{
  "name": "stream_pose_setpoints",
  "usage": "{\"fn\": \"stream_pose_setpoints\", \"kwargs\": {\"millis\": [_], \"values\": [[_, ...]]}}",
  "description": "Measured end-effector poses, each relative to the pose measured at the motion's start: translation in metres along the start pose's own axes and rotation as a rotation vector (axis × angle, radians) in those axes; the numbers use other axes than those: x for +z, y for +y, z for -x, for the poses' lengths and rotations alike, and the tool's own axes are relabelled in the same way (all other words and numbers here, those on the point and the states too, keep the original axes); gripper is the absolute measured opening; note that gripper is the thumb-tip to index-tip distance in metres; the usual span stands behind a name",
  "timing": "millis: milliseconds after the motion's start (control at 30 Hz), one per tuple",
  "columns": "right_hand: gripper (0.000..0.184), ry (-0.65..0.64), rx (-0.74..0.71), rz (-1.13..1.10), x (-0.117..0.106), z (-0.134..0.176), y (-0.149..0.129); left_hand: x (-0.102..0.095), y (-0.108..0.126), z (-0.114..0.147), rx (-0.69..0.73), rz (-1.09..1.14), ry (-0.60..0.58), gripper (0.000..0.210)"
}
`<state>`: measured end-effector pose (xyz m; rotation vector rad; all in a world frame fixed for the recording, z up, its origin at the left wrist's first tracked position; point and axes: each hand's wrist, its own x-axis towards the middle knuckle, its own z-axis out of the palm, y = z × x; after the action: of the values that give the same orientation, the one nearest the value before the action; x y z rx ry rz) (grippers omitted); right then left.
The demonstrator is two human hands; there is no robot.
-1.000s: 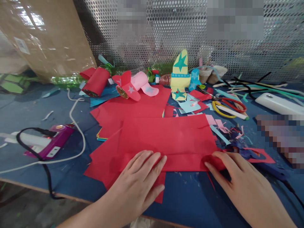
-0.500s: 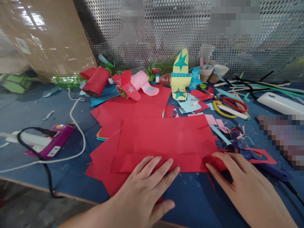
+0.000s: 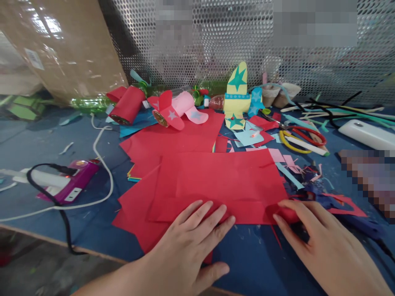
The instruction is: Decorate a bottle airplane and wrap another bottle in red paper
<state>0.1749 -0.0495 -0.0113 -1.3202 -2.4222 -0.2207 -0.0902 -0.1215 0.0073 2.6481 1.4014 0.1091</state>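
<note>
A red sheet of paper (image 3: 216, 176) with a strip folded along its near edge lies in front of me. My left hand (image 3: 197, 234) rests flat on that folded strip, fingers spread and thumb out to the side. At the sheet's near right corner, my right hand (image 3: 304, 226) has thumb and fingertips closed around a bit of red paper; the palm side is hidden. Under the sheet and to its left, more red paper (image 3: 132, 209) is stacked at odd angles.
Behind lie a red paper-wrapped tube (image 3: 128, 105), a pink and red craft (image 3: 173, 111) and a yellow starred figure (image 3: 237, 98). Scissors (image 3: 302, 137) and paper scraps are at right, near a dark blue corded tool (image 3: 361, 226). A purple power strip (image 3: 74, 181) sits at left.
</note>
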Motion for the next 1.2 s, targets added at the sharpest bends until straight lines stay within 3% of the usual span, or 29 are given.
{"fn": "stream_pose_setpoints", "kwargs": {"millis": [667, 1000, 1200], "values": [[0.042, -0.012, -0.065, 0.036, 0.0004, 0.0040, 0.0061, 0.0008, 0.0002, 0.0002, -0.017, 0.025, 0.013, 0.068], [0.045, -0.021, -0.020, -0.024, 0.0041, 0.0049, 0.0064, 0.0009, -0.0001, 0.0008, -0.017, 0.024, 0.015, 0.068], [0.043, -0.016, -0.081, -0.002, 0.0021, 0.0018, 0.0063, -0.0006, 0.0001, 0.0010, -0.020, 0.031, 0.019, 0.068]]}}
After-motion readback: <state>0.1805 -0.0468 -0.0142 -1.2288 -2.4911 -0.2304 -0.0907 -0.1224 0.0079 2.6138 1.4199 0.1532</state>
